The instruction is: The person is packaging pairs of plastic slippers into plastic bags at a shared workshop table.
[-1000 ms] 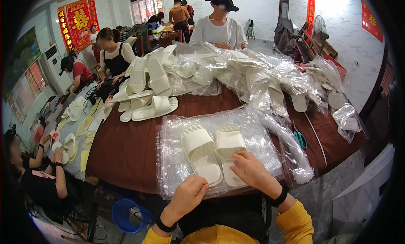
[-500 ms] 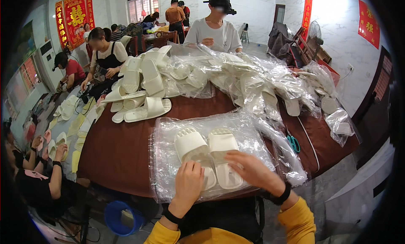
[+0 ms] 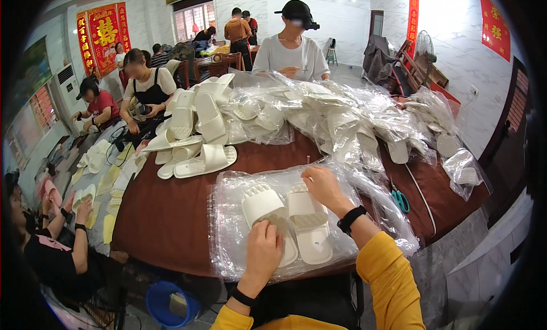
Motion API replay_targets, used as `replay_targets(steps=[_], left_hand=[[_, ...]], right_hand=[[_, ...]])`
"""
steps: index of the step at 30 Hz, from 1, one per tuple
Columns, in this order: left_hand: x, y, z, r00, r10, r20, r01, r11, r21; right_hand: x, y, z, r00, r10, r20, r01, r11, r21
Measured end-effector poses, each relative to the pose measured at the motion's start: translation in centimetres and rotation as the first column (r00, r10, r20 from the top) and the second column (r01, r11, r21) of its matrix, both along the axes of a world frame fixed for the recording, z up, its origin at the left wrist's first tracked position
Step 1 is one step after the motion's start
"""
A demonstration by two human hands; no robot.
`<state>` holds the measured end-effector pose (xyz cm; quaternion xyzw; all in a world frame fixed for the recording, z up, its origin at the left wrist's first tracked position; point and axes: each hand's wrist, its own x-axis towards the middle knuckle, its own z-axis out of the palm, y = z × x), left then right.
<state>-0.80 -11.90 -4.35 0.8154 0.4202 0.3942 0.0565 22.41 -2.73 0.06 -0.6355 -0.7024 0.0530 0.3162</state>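
Two off-white slide slippers lie side by side, toes pointing away from me, on a clear plastic bag (image 3: pixel 229 216). My left hand (image 3: pixel 264 247) rests at the left slipper (image 3: pixel 263 202), its fingers closed on the opening edge of the strap. Past the toe end of the right slipper (image 3: pixel 314 239) is my right hand (image 3: pixel 327 188); its fingers are loosely bent and apart, over the bag, holding nothing that I can see. What lies under these fingertips is hidden.
Loose slippers (image 3: pixel 205 161) and bagged slippers (image 3: pixel 342 116) are heaped across the brown-covered table (image 3: pixel 159 227). Teal-handled scissors (image 3: pixel 400 200) lie at the right. A blue bin (image 3: pixel 171 303) stands on the floor. A co-worker (image 3: pixel 290 51) faces me; others work at left.
My right hand has moved away from me, from the right slipper's strap to past its toe. The left hand stays at the left slipper. The whole view has shifted slightly.
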Motion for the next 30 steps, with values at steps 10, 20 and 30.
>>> replay_targets(steps=[10,20,30], left_hand=[[-0.3,0.9,-1.3,0.994,-0.092,-0.052,0.088,0.993,-0.080],[0.1,0.8,-0.9,0.983,-0.180,0.022,0.181,0.981,-0.072],[-3.4,-1.0,2.4,0.916,-0.394,0.070,0.394,0.856,-0.334]], right_hand=[[-8.2,-0.3,0.7,0.929,0.360,-0.091,-0.357,0.933,0.051],[-14.2,2.9,-1.9,0.987,0.119,0.106,-0.124,0.992,0.040],[-8.6,1.5,-1.4,0.864,0.162,-0.476,-0.178,0.984,0.011]])
